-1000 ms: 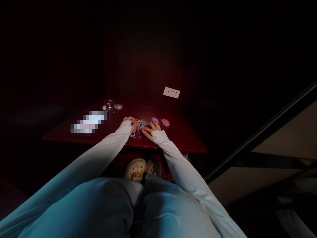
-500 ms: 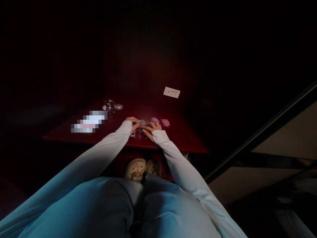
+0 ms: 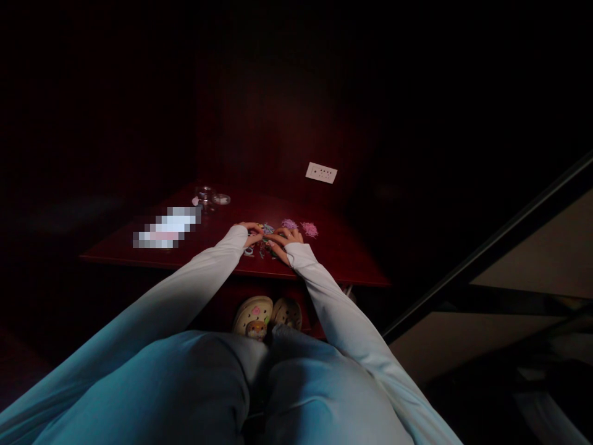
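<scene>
On the dark red desk (image 3: 222,266), my left hand (image 3: 251,234) and my right hand (image 3: 285,242) are close together over small mixed-colour pieces (image 3: 262,249). My left hand's fingers point right, bent at the pieces; whether they pinch one is too small to tell. The right hand has its thumb and forefinger apart, the fingers spread over the pieces. Behind the right hand lies a purple pile (image 3: 290,224), with a pink pile (image 3: 309,229) to its right. A bluish-grey cluster (image 3: 268,228) shows between the hands.
A clear jar (image 3: 204,196) stands at the back left beside a round lid (image 3: 222,199). A bright blurred-out object (image 3: 169,228) lies on the left of the desk. A white socket plate (image 3: 321,173) is on the back wall. Shoes (image 3: 254,314) show below the desk edge.
The left fingers have shifted slightly down and right, nearer the right hand's fingertips. My right hand has moved only a little.
</scene>
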`<state>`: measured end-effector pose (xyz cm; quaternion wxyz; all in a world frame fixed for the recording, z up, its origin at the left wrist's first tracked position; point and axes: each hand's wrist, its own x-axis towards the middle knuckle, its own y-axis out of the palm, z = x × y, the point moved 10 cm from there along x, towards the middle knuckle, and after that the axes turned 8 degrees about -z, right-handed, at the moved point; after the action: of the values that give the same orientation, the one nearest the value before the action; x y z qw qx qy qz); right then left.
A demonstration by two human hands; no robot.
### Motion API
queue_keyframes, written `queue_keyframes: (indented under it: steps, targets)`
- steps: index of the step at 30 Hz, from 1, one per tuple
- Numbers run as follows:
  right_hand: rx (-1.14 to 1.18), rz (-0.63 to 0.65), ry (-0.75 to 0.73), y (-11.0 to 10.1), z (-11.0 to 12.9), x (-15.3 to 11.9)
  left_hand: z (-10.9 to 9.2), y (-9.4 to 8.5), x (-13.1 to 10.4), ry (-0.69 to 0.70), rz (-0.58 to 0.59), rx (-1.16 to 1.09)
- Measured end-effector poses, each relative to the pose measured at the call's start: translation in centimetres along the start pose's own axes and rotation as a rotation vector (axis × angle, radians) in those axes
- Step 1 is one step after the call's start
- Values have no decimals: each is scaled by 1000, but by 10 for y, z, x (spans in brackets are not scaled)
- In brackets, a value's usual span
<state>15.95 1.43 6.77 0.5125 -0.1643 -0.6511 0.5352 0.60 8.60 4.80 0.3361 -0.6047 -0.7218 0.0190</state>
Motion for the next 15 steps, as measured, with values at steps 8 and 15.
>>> queue_keyframes:
  steps: [8,15]
  targets:
    - [24,-8,5,-3,0,-1,4,6,-2,-24,88,-148]
    - [40,-8,10,-4,-1,-1,10,11,-1,-51,104,-253]
